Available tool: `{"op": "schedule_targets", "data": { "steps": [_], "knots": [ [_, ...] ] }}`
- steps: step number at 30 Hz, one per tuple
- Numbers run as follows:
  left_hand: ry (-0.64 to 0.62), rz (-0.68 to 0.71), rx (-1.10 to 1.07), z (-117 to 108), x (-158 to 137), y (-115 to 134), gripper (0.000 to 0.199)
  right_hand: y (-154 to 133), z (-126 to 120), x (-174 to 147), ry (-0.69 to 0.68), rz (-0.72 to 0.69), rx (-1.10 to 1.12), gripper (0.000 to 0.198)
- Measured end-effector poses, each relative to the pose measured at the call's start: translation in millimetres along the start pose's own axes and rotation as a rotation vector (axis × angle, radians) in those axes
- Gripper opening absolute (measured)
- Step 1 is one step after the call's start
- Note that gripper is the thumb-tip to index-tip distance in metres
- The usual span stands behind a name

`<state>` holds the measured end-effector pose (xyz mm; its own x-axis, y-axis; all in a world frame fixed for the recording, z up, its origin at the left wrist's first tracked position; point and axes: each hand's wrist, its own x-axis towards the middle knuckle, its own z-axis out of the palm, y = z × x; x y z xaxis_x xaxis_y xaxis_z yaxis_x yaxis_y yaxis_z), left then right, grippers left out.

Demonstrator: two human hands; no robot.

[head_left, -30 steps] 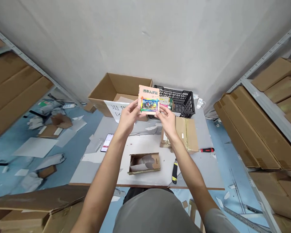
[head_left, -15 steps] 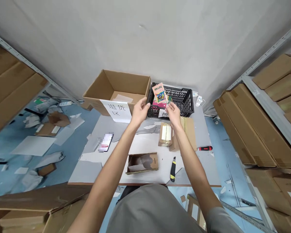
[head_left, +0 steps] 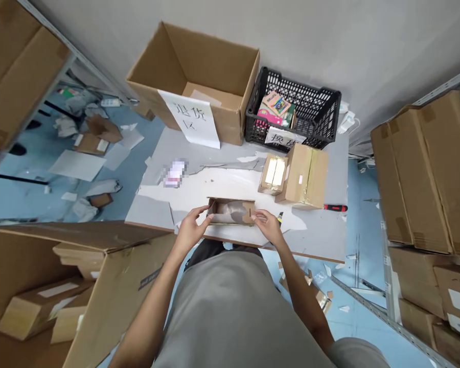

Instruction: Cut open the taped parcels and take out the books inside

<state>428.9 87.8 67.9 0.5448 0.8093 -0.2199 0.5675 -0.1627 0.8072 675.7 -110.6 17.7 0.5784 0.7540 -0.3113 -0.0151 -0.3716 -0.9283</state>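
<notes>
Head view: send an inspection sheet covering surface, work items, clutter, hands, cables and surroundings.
Surface: table, patchy grey and white top.
Work items: small open box near the front edge, contents unclear; black crate holding booklets; large open carton left of the crate.
Clutter: red-handled tool; yellow-black tool, mostly hidden; pixelated item.
Hands: left hand and right hand at the small open box's opposite ends; grip unclear.
Cables: white cable, far right corner.
Surroundings: blue floor with scattered packaging; shelved cartons right.
</notes>
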Motion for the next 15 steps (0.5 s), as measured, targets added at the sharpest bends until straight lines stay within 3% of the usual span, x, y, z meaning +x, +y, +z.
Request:
{"op": "schedule_targets", "data": {
  "steps": [3, 6, 9, 12, 15],
  "knots": [
    [-0.038, 0.046, 0.139, 7.9, -6.5, -1.6, 0.060, 5.7, 11.0, -8.0, 0.006, -0.029, -0.160, 0.053],
    [0.029, 0.021, 0.225, 18.4, -1.6, -9.0, 0.056, 12.5, 18.6, -7.8, 0.030, -0.013, -0.245, 0.049],
    [0.041, -0.042, 0.171, 28.2, 9.7, -21.3, 0.065, 18.7, 26.6, -5.8, 0.035, 0.008, -0.182, 0.052],
    [-0.033, -0.092, 0.056, 32.7, 21.7, -32.7, 0.082, 21.2, 36.2, -8.5, 0.089, 0.075, -0.046, 0.064],
    [-0.108, -0.103, 0.011, 28.9, 27.2, -39.5, 0.086, 17.9, 46.4, -23.1, 0.175, 0.111, 0.040, 0.074]
  ]
}}
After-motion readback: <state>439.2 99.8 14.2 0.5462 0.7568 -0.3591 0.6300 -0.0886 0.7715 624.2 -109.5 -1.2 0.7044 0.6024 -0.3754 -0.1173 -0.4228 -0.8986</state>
